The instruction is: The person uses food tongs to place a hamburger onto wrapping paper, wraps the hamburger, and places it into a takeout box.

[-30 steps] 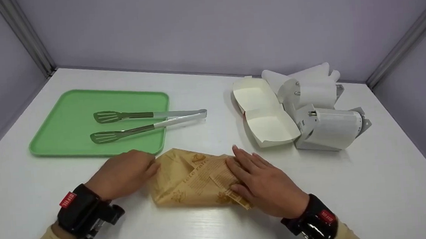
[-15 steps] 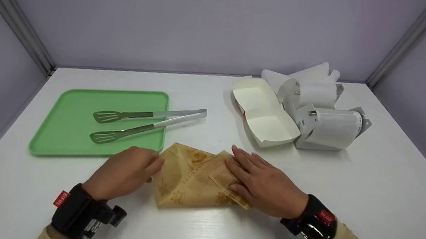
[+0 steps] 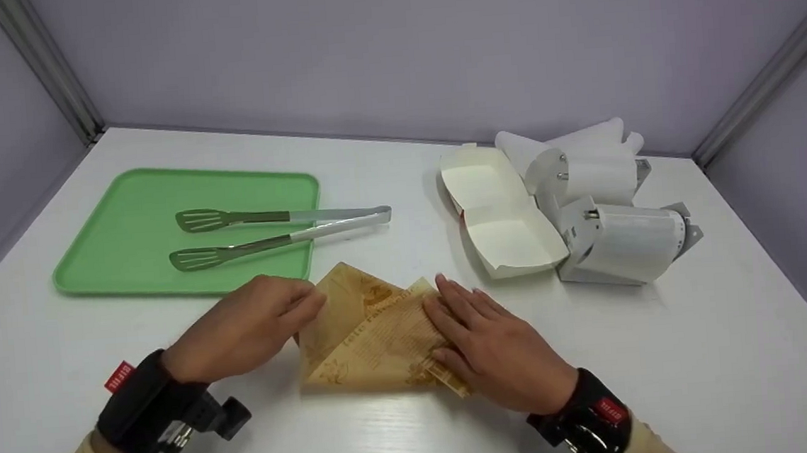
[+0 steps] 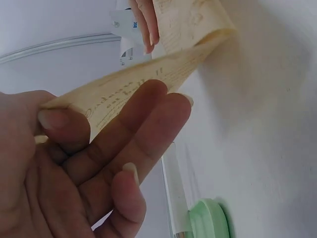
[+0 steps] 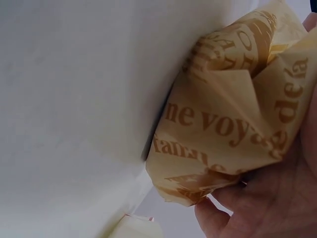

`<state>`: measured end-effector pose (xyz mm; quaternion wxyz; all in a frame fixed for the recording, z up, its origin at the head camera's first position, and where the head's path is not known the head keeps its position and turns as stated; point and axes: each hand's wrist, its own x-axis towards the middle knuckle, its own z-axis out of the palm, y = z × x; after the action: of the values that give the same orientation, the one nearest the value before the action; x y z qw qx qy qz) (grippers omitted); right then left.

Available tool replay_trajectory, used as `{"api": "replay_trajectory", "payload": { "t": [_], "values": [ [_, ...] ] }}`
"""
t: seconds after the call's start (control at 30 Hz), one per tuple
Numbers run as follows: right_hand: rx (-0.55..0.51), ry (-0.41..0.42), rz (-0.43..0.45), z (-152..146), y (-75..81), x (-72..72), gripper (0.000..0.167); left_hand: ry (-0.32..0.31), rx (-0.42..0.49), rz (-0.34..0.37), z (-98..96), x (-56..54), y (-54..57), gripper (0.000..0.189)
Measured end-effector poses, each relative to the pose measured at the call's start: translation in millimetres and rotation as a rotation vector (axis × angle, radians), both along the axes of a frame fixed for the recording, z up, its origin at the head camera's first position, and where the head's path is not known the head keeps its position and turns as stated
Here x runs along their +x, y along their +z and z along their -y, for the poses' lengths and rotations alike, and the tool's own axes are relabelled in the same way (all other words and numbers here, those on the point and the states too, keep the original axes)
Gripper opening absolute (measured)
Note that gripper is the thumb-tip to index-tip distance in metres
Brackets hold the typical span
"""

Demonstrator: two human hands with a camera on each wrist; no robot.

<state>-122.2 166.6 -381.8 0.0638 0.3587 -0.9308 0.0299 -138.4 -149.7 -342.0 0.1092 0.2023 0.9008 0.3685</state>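
A sheet of printed brown wrapping paper (image 3: 383, 341), folded into a packet, lies at the front middle of the table. My left hand (image 3: 254, 326) pinches its left flap between thumb and index finger; in the left wrist view the flap of paper (image 4: 143, 82) slants up off the table, the other fingers beneath it. My right hand (image 3: 501, 351) rests on the right side of the packet with its fingers extended. From the right wrist view, the crumpled, bulging end of the paper (image 5: 213, 119) shows against the palm. Whatever the paper encloses is hidden.
Metal tongs (image 3: 339, 220) lie across a green tray (image 3: 124, 196) at back left, handle end over the rim. An open cream carton (image 3: 514, 240) stands at back right. Beside it are white roll-holding devices (image 3: 635, 239) and white rolls (image 3: 596, 135).
My left hand has moved slightly right and lifted the paper's left flap, drawing it inward over the packet. The right hand has stayed almost in place.
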Motion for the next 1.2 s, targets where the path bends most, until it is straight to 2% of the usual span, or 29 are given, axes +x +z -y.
{"api": "replay_trajectory", "payload": {
  "t": [0.2,0.47,0.7,1.2],
  "values": [
    [0.007,0.011,0.001,5,-0.3,-0.6,0.059,-0.015,0.077,0.029,-7.0,3.0,1.7,0.043],
    [0.016,0.029,0.019,11,-1.2,-1.2,0.059,-0.027,0.234,0.129,-11.4,2.8,1.8,0.040],
    [0.029,0.049,0.009,14,-2.7,-1.0,0.059,0.000,0.262,0.084,-17.9,6.1,2.7,0.042],
    [0.017,0.098,0.060,19,-2.2,-0.6,0.060,-0.037,0.440,0.138,-42.5,5.0,0.4,0.041]
  ]
}}
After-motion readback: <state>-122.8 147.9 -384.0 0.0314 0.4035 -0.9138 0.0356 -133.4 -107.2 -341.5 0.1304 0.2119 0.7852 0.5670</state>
